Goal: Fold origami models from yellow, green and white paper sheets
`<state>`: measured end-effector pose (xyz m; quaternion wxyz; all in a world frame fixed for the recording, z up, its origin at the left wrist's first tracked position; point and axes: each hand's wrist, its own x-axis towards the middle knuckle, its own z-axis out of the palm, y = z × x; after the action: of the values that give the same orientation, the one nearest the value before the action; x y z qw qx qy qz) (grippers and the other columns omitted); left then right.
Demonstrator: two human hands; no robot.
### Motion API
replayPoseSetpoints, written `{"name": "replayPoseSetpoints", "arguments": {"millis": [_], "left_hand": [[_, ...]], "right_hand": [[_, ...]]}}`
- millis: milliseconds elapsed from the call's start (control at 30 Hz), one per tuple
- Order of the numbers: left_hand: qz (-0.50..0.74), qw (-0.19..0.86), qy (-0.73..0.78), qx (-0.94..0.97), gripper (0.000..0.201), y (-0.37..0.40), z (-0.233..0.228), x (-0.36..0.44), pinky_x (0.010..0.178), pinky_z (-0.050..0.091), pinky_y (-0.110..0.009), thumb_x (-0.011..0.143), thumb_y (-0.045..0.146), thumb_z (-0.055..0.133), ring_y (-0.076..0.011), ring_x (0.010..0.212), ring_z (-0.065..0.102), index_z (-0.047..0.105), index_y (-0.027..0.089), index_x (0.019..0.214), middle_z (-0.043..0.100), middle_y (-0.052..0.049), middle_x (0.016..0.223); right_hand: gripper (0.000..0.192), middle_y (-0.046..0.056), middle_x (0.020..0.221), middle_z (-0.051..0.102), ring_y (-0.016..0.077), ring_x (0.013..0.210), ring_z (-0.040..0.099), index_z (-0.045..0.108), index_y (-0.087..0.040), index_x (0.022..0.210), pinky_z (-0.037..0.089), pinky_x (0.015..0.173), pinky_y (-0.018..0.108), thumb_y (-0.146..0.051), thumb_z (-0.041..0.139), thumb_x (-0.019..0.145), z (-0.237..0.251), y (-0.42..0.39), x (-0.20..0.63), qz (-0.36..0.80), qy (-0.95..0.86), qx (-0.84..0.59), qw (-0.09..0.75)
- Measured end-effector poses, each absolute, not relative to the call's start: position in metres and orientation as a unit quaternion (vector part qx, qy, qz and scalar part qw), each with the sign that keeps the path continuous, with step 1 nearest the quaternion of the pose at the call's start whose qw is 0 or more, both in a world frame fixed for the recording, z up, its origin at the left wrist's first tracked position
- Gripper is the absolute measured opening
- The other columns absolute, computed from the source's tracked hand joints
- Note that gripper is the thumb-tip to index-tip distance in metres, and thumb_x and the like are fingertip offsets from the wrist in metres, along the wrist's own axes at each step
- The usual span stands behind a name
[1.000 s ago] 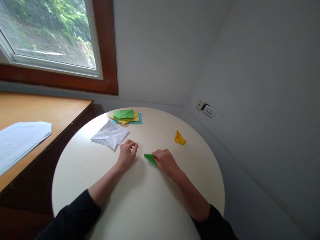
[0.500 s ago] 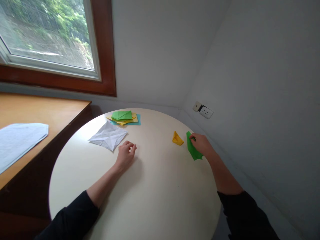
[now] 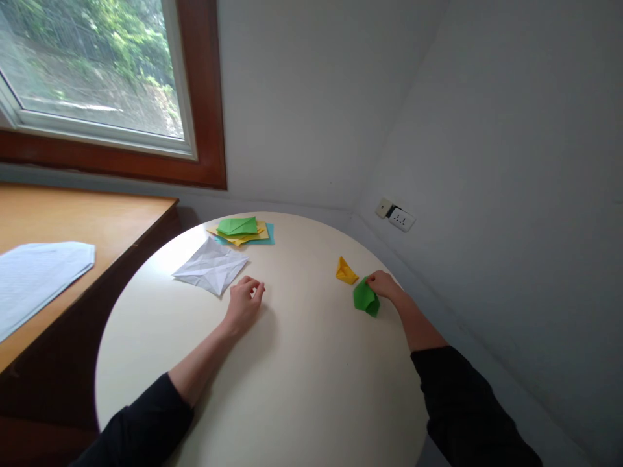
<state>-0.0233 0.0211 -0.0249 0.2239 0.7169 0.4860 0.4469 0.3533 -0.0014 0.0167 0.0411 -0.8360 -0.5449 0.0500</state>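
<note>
The right hand [image 3: 384,284] reaches out to the far right side of the round counter [image 3: 292,389], its fingers curled onto the edge of a folded green paper model [image 3: 366,298]. Whether the fingertips actually pinch the paper or only rest against it is too small to tell. The green model lies on the counter just beside a folded yellow paper model [image 3: 346,271], the two close but apparently not touching.

The left hand [image 3: 244,301] rests on the counter near the middle, loosely curled with fingertips drawn together and nothing visible between them. Just beyond it lies a creased white sheet [image 3: 211,266], opened flat and showing fold lines. Farther back sits a stack of coloured paper [image 3: 242,229], green on top with yellow and blue below.

Judged from how things lie, two pieces look folded: the yellow one set aside and the green one placed next to it, or very nearly so. The white sheet appears only pre-creased, not shaped, and the stack seems unfolded, so a good share of the paper looks left to work.

On the wooden desk [image 3: 87,220] to the left lies a printed document [image 3: 39,275], and a wall socket [image 3: 396,215] sits on the right wall.
</note>
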Motion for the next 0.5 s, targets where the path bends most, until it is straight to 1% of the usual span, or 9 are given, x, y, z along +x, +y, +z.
{"name": "replayPoseSetpoints", "arguments": {"millis": [267, 367, 500], "left_hand": [[0.448, 0.222, 0.487, 0.716, 0.027, 0.0214, -0.0261, -0.0234, 0.066, 0.040, -0.028, 0.081, 0.029, 0.045, -0.0138, 0.063, 0.052, 0.060, 0.018, 0.061, 0.058, -0.003, 0.071], [0.447, 0.229, 0.487, 0.715, 0.027, 0.0212, -0.0254, -0.0234, 0.067, 0.040, -0.029, 0.080, 0.028, 0.046, -0.0141, 0.064, 0.052, 0.060, 0.017, 0.061, 0.057, -0.003, 0.070], [0.445, 0.232, 0.489, 0.714, 0.027, 0.0208, -0.0243, -0.0236, 0.067, 0.040, -0.029, 0.080, 0.028, 0.045, -0.0141, 0.064, 0.052, 0.060, 0.017, 0.061, 0.057, -0.003, 0.071]], "right_hand": [[0.019, 0.010, 0.064, 0.066, 0.0164, 0.065, 0.060, 0.071, -0.008, 0.073, 0.039, 0.058, 0.023, -0.009, 0.053, 0.069, 0.0212, 0.0066, 0.3468, 0.075, -0.533, -0.842, 0.042], [0.019, 0.011, 0.067, 0.066, 0.0168, 0.066, 0.060, 0.072, -0.008, 0.074, 0.039, 0.059, 0.023, -0.010, 0.053, 0.071, 0.0219, 0.0070, 0.3443, 0.080, -0.533, -0.841, 0.042], [0.021, 0.011, 0.074, 0.068, 0.0173, 0.069, 0.061, 0.072, -0.010, 0.079, 0.040, 0.062, 0.024, -0.011, 0.053, 0.073, 0.0210, 0.0069, 0.3440, 0.081, -0.538, -0.838, 0.050]]}}
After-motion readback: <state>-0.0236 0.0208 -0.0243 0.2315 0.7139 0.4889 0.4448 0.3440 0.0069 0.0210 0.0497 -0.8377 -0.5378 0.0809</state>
